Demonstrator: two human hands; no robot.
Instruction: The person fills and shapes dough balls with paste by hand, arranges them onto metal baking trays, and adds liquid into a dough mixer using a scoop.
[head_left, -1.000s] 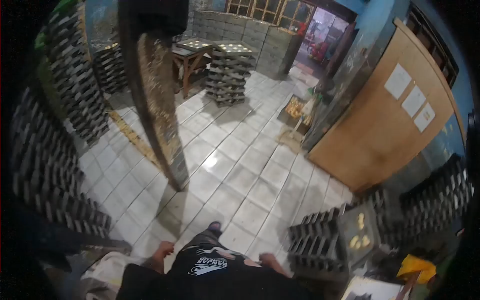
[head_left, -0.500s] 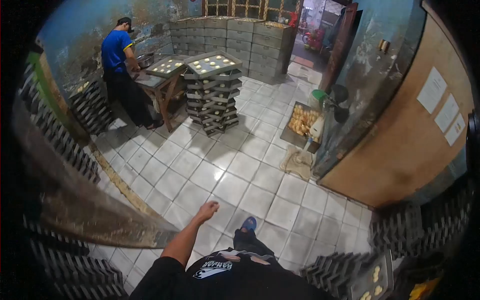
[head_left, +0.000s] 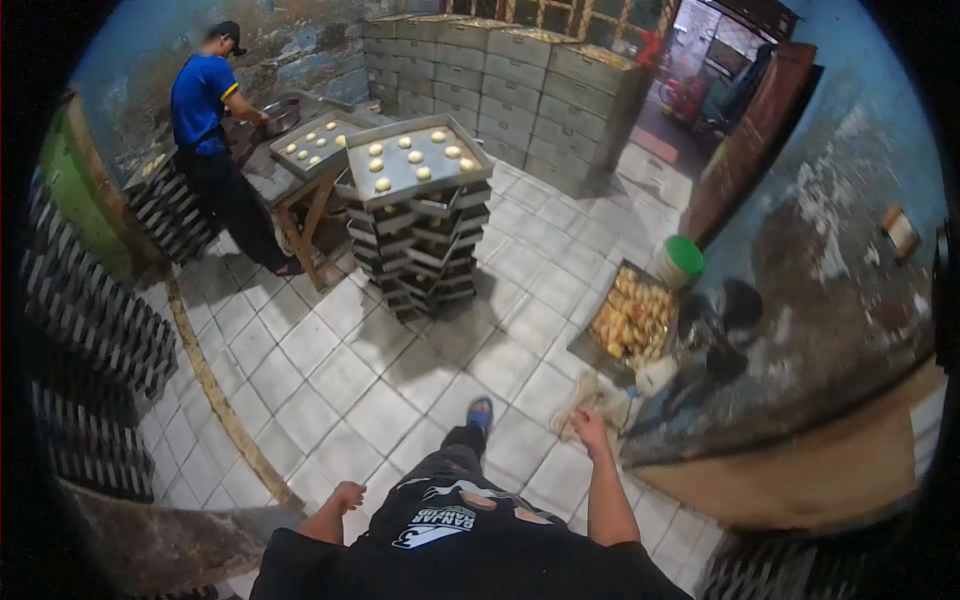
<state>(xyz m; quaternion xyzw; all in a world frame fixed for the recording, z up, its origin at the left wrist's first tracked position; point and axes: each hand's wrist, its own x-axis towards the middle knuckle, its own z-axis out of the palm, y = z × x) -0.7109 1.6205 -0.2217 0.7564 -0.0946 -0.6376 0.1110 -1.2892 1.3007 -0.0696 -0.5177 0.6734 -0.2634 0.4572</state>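
Note:
Both of my hands swing beside my body above the tiled floor, holding nothing that I can see. My left hand (head_left: pixel 347 496) is low at the left, fingers loosely bent and not clenched. Further forward at the right, my right hand (head_left: pixel 590 426) has relaxed, partly spread fingers; in the view it overlaps a crumpled beige cloth (head_left: pixel 566 412) on the floor. Ahead stands a criss-cross stack of metal trays (head_left: pixel 418 250). Its top tray (head_left: pixel 400 172) carries several pale round dough pieces (head_left: pixel 423 173). Neither hand touches the stack.
A person in a blue shirt (head_left: pixel 203 100) works at a wooden table (head_left: pixel 268 180) with a metal bowl (head_left: pixel 283 116). Metal boxes (head_left: pixel 512 85) line the back wall. At right stand a tray of golden-brown buns (head_left: pixel 632 318) and a green-lidded bucket (head_left: pixel 684 257). More stacked trays (head_left: pixel 90 300) are at left.
I have stepped forward, so the tray stack and the bun tray look nearer. My right hand has come into view; my left hand has swung back toward my body.

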